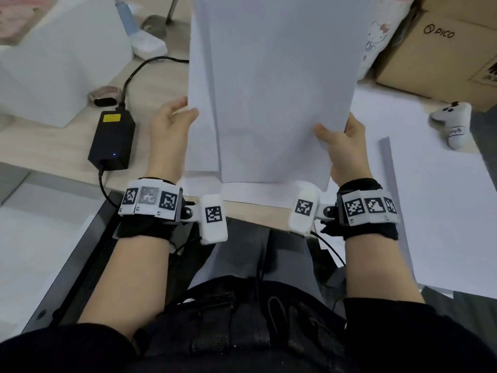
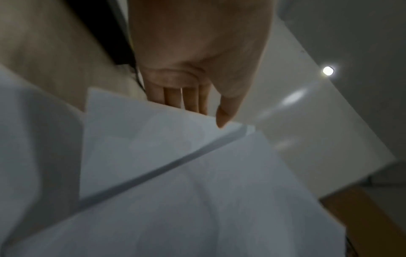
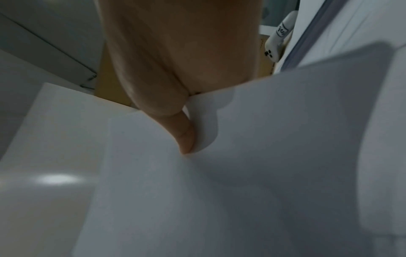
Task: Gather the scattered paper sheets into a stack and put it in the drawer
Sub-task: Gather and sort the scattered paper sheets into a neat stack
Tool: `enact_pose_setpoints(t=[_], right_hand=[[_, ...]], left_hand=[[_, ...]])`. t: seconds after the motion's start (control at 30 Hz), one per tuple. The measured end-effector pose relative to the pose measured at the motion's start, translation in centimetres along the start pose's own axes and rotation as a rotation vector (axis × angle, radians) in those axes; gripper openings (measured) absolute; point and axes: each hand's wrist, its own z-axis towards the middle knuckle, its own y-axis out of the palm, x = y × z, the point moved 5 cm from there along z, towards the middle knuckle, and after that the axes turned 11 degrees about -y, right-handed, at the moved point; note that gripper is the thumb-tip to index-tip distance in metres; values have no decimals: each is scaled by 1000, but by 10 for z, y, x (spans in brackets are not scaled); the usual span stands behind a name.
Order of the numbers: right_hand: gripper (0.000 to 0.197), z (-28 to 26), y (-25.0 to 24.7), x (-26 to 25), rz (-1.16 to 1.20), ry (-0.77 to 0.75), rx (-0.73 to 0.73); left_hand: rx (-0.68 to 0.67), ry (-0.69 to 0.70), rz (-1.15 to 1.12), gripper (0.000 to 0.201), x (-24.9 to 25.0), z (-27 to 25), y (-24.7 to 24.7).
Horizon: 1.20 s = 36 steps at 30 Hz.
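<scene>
A stack of white paper sheets stands upright on its lower edge near the desk's front edge. My left hand pinches its left side, thumb in front and fingers behind. My right hand pinches the right side the same way. The sheets are uneven: one sticks out at the lower left. In the left wrist view my left hand has its thumb tip on the paper stack. The right wrist view shows the thumb of my right hand pressed into the paper stack. More loose sheets lie flat at the right.
A black power adapter with its cable lies left of the stack, beside a white box. A cardboard box and a white controller sit at the back right. A pale, dark-rimmed compartment lies below the desk edge at the lower left.
</scene>
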Motion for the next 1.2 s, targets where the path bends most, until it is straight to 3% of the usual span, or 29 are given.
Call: enact_pose_setpoints(t=[0.1,0.33,0.5,0.53,0.57,0.63,0.67,0.73,0.8,0.9,1.1,1.2], right_hand=[[33,-2,-8,-6,19,-36,42],[21,-4,-28,-33,96,-134,90],[5,-15,-38,-22,140,-55,131],[6,-16,-40,-16,130,-7,162],[20,-18,-43,-9,134,40,203],[54,-18,-48,-6,148,78,239],[59,-16,-49,-7,147,75,227],[35,-14,-50,-13,140,30,188],[14,-14,-53,-19,115,-16,161],[19,-15,-58,-17,88,-42,112],[27,-13,-52,-13,98,-46,60],[32,-14,-54,-7,95,-13,58]], left_hand=[[-120,104,68,22,11,-8,20],[-189,298,-74,6,45,-29,54],[-234,217,-73,21,29,-37,72],[-244,187,-63,21,24,-38,75],[-258,155,-68,23,19,-38,78],[-267,109,-74,55,14,-36,83],[-266,97,-63,72,13,-33,86],[-278,79,-29,90,14,-29,93],[-264,87,12,84,18,-27,96],[-174,187,42,50,21,-29,92],[-295,216,110,32,16,-31,109],[-279,283,65,24,18,-28,103]])
